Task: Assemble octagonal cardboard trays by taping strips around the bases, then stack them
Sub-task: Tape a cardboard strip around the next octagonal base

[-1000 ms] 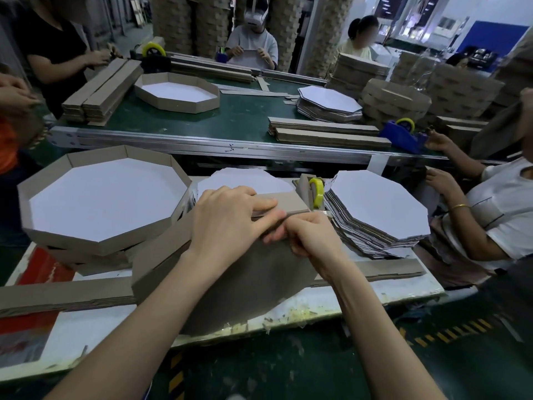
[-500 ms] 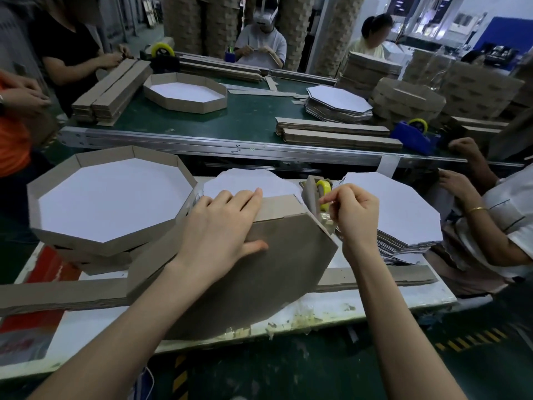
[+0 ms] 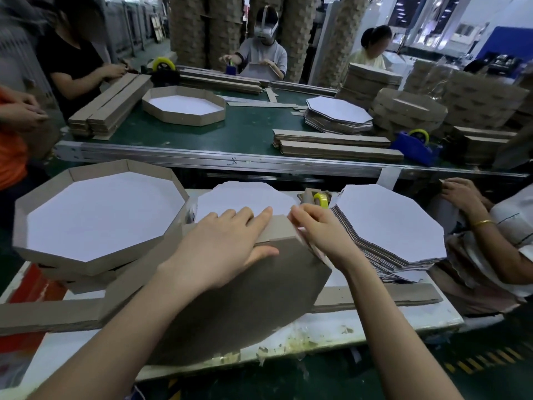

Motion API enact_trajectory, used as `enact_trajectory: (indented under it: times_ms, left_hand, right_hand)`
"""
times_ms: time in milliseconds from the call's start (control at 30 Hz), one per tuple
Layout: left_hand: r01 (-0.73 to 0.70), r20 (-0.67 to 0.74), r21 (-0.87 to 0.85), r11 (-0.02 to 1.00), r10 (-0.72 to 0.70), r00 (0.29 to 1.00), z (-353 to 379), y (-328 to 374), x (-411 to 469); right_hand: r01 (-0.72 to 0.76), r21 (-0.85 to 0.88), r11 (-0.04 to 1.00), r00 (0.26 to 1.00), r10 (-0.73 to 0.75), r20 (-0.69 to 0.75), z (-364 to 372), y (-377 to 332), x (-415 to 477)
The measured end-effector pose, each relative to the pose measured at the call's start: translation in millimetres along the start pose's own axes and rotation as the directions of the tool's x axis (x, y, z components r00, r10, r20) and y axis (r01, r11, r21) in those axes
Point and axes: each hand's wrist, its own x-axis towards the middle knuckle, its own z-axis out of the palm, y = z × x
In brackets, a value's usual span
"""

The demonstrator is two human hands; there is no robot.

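A brown octagonal base (image 3: 245,307) stands tilted on its edge at the front of the white table, its brown underside toward me. A cardboard strip (image 3: 135,272) runs along its upper left edges. My left hand (image 3: 222,249) presses the strip onto the top edge with straight fingers, thumb on the base's face. My right hand (image 3: 320,229) pinches a piece of clear tape at the top right corner of the base. Behind it sits a tape dispenser (image 3: 320,199) with a yellow roll. Finished trays (image 3: 95,217) are stacked at the left.
A pile of white-faced octagon bases (image 3: 386,223) lies to the right and another base (image 3: 245,197) behind my hands. Loose strips (image 3: 380,295) lie on the table. Another person's hands (image 3: 461,194) work at the far right. A green conveyor (image 3: 248,131) carries a tray, strips and dispensers.
My right hand went from the base's top edge to the dispenser and has come back to the top right corner with tape. My left hand kept pressing the strip.
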Motion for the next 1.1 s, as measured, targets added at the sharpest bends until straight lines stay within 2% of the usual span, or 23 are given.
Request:
enact_trajectory:
  times_ms: [67,100,200,367,567,733,800,900,967,1100]
  left_hand:
    - [0.025,0.031,-0.085,0.996,-0.022,0.999,-1.0,-12.6,3.7]
    - [0.049,0.041,-0.132,0.99,-0.044,0.998,-1.7,-19.7,6.5]
    - [0.129,0.062,-0.255,0.958,-0.117,0.991,-3.5,-37.5,15.9]
    - [0.144,0.034,-0.273,0.951,-0.14,0.99,-0.5,-37.5,20.9]
    - [0.199,0.08,-0.403,0.893,-0.183,0.98,-4.0,-35.8,22.8]
    - [0.246,0.122,-0.359,0.9,-0.216,0.969,-1.3,-37.4,21.1]
    - [0.241,0.115,-0.357,0.902,-0.214,0.97,-1.0,-35.2,24.2]
    - [0.238,0.117,-0.356,0.904,-0.209,0.971,-1.2,-33.2,31.1]
    - [0.24,0.112,-0.358,0.902,-0.214,0.97,-0.6,-33.1,34.2]
    - [0.248,0.092,-0.349,0.904,-0.23,0.969,0.4,-35.3,34.9]
  right_hand:
    - [-0.111,0.176,0.978,0.977,0.14,-0.162,-6.5,13.4,20.8]
    - [-0.163,0.205,0.965,0.95,0.209,-0.231,-11.2,22.5,34.6]
    - [-0.343,0.065,0.937,0.9,0.348,-0.262,-26.0,56.2,75.4]
    - [-0.585,-0.189,0.789,0.797,0.517,-0.312,-50.0,119.4,122.2]
    - [-0.679,-0.314,0.663,0.734,0.623,-0.271,-58.3,170.9,154.1]
    - [-0.698,-0.321,0.64,0.714,0.653,-0.251,-46.2,190.2,164.3]
    - [-0.728,-0.238,0.644,0.686,0.68,-0.258,-46.1,193.2,169.2]
    - [-0.73,0.115,0.674,0.626,0.726,-0.283,-50.0,197.4,172.7]
    - [-0.663,0.35,0.661,0.58,0.75,-0.318,-51.6,199.8,172.8]
    - [-0.461,0.643,0.612,0.488,0.78,-0.393,-45.0,197.4,162.3]
